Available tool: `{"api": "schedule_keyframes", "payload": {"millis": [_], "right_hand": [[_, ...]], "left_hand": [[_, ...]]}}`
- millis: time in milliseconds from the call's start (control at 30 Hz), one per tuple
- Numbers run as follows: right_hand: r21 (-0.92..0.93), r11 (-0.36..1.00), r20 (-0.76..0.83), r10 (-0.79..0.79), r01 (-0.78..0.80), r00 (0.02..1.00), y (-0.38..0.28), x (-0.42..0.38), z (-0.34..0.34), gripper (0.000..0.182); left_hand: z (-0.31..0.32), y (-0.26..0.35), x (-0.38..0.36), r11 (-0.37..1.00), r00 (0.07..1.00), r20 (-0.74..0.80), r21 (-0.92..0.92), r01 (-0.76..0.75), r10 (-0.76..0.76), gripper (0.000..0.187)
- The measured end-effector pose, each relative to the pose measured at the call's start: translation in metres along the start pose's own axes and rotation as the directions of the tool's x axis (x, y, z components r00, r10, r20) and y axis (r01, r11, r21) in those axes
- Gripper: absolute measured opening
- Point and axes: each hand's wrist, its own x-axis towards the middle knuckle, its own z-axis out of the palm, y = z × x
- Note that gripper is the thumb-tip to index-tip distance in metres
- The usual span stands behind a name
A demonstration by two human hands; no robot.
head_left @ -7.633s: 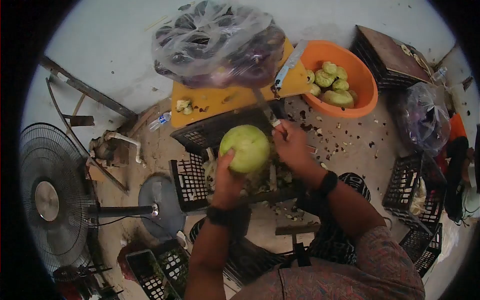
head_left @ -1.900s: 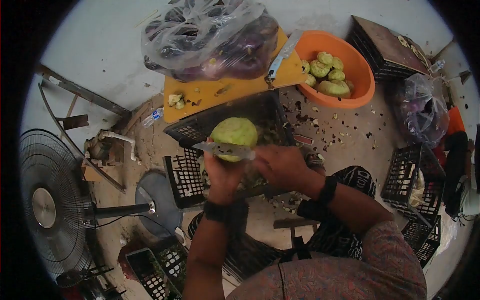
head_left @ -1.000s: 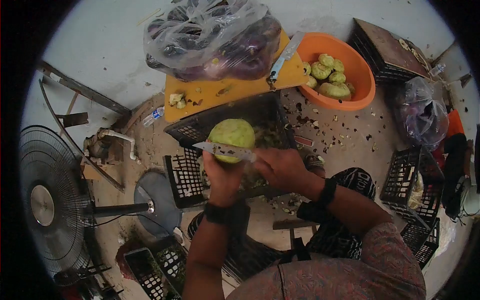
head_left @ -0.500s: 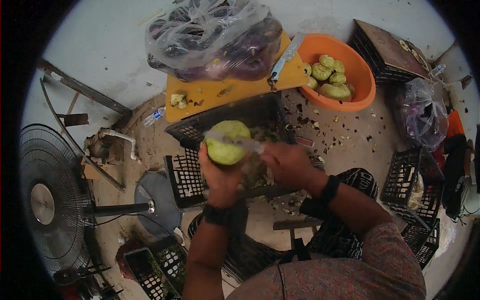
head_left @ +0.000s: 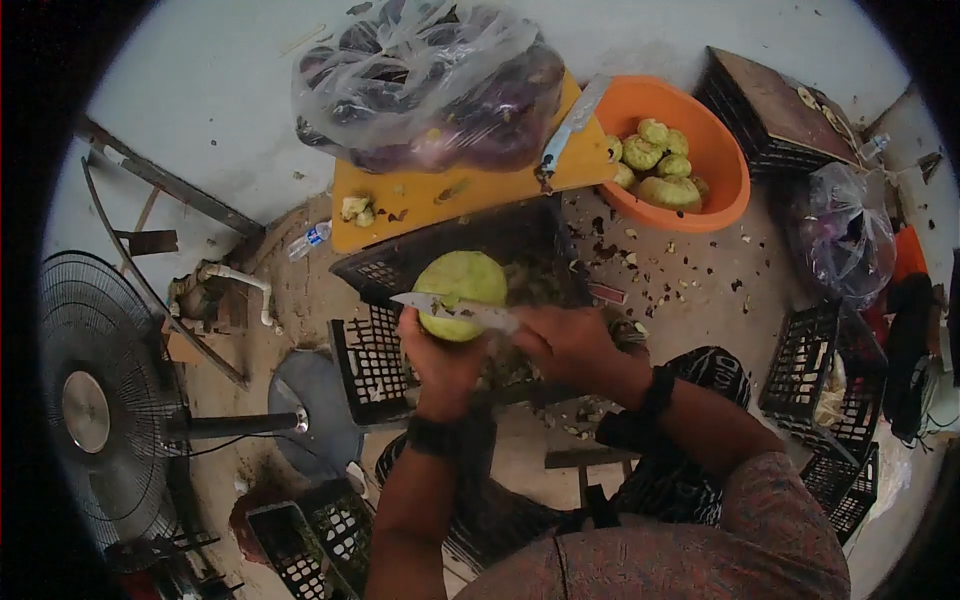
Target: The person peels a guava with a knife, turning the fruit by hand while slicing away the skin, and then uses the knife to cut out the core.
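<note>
My left hand [head_left: 445, 370] is closed round a pale green, round peeled eggplant [head_left: 462, 272], gripping it from below. In my right hand [head_left: 575, 345] is a knife [head_left: 455, 308], its blade lying across the lower front of the eggplant with the tip pointing left. My fingers hide most of the knife's handle. Under both hands stands a black plastic crate [head_left: 375, 370] with peelings inside. Behind it, a yellow board [head_left: 410, 215] carries a clear bag of purple eggplants [head_left: 440, 100], a second knife [head_left: 578, 122] and some cut scraps [head_left: 357, 210].
An orange basin [head_left: 735, 185] with several peeled eggplants stands at the back right. Peel scraps litter the floor around it. A standing fan [head_left: 88, 410] is at the left. More black crates [head_left: 820, 370] and another bag [head_left: 845, 230] stand at the right.
The knife blade has come down from across the upper part of the eggplant to its lower front. My left hand still holds the eggplant, now slightly lower in view.
</note>
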Motion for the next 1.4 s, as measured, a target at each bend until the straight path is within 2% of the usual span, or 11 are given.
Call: {"api": "schedule_keyframes", "payload": {"millis": [233, 300, 433, 500, 533, 600, 700, 800, 1133, 1300, 1400], "right_hand": [[-0.027, 0.999, -0.004, 0.041, -0.041, 0.999, 0.007, -0.004, -0.001, 0.022], [-0.053, 0.969, 0.062, 0.245, -0.242, 0.968, 0.007, -0.001, -0.009, 0.025], [-0.054, 0.974, -0.013, 0.22, -0.22, 0.975, 0.018, -0.005, -0.01, 0.025], [-0.082, 0.993, 0.012, 0.081, -0.08, 0.997, 0.013, -0.008, -0.011, 0.023], [-0.081, 0.993, 0.015, 0.082, -0.081, 0.997, 0.011, -0.01, -0.008, 0.023], [-0.006, 0.999, -0.018, -0.041, 0.041, 0.999, 0.009, -0.011, 0.0, 0.026], [-0.005, 0.998, -0.036, -0.058, 0.058, 0.998, 0.005, -0.007, 0.0, 0.029], [-0.013, 1.0, 0.019, -0.014, 0.015, 1.0, 0.001, -0.006, -0.003, 0.029], [-0.048, 0.999, 0.047, 0.019, -0.017, 0.999, 0.006, -0.006, -0.01, 0.022], [-0.096, 0.959, -0.011, 0.266, -0.266, 0.964, 0.023, 0.0, -0.019, 0.022], [-0.024, 0.979, -0.062, 0.199, -0.201, 0.978, 0.02, -0.001, -0.019, 0.023]], "left_hand": [[0.004, -0.003, 0.001, 1.0, 1.0, -0.005, 0.017, 0.006, -0.006, 0.064], [0.011, -0.002, -0.002, 1.0, 1.0, 0.019, 0.0, 0.017, -0.017, 0.064], [0.013, 0.0, -0.007, 1.0, 0.996, 0.091, -0.005, 0.006, -0.005, 0.066], [0.015, 0.0, -0.007, 1.0, 0.998, 0.056, -0.005, -0.001, 0.002, 0.067], [0.016, 0.0, -0.007, 1.0, 1.0, 0.024, -0.003, -0.005, 0.005, 0.067], [0.007, -0.003, 0.001, 1.0, 0.999, 0.037, 0.005, -0.015, 0.015, 0.066], [0.001, -0.005, 0.003, 1.0, 0.999, 0.044, -0.003, -0.014, 0.014, 0.064], [0.003, -0.005, 0.002, 1.0, 0.999, 0.031, -0.007, -0.02, 0.02, 0.063], [0.007, -0.005, -0.003, 0.999, 0.999, 0.043, 0.048, -0.005, 0.003, 0.066], [0.023, 0.002, -0.015, 1.0, 0.998, 0.063, 0.01, 0.001, -0.002, 0.066], [0.022, 0.006, -0.014, 1.0, 0.998, 0.061, 0.021, 0.0, -0.001, 0.065]]}}
